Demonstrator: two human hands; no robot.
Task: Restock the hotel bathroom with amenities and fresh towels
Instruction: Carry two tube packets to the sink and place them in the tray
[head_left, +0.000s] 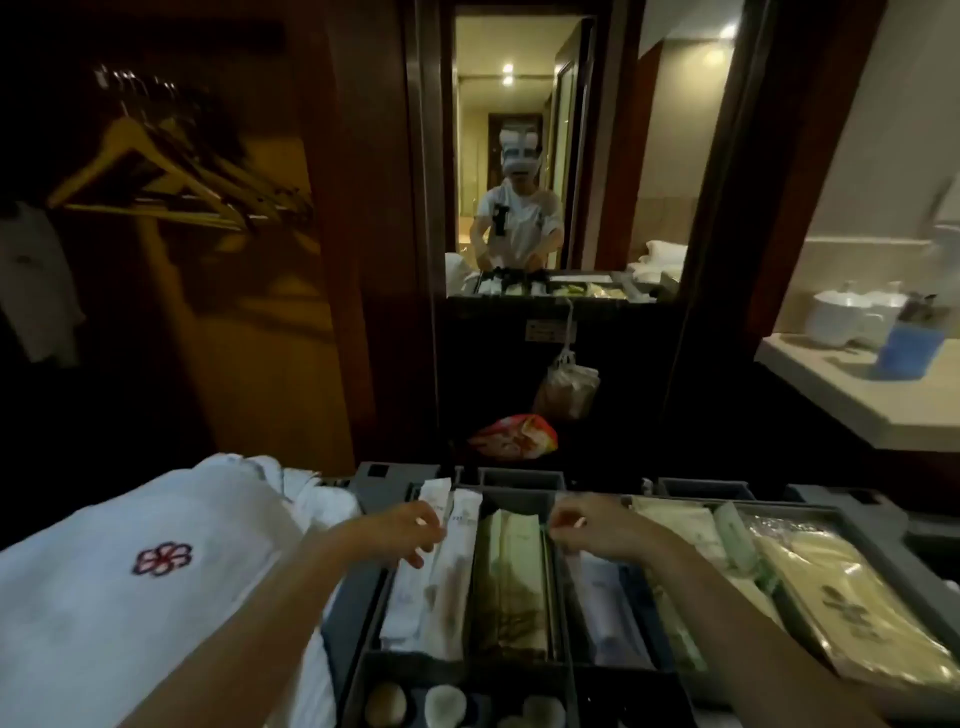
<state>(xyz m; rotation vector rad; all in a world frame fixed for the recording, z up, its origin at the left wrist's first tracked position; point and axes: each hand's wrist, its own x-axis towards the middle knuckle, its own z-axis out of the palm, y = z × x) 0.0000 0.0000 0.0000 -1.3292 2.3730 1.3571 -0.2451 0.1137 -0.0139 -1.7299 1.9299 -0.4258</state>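
A dark grey cart tray (852, 512) with several compartments lies below me, filled with wrapped amenity packets. My left hand (410, 530) pinches the top of a tall white packet (435, 506) standing in the left compartment. My right hand (582, 525) hovers with bent fingers over the edge between the green packets (506, 582) and the pale lavender packets (602, 597); whether it grips anything I cannot tell. A folded white towel (156, 597) with a red flower emblem sits on the cart at the left, under my left forearm. Yellow packets (831, 597) fill the right compartment.
A mirror (524, 156) ahead reflects a person and the cart. The bathroom counter (852, 395) with white cups and a blue holder stands at the right. Wooden hangers (171, 171) hang in an open wardrobe at the left. A colourful bag (514, 436) lies beyond the cart.
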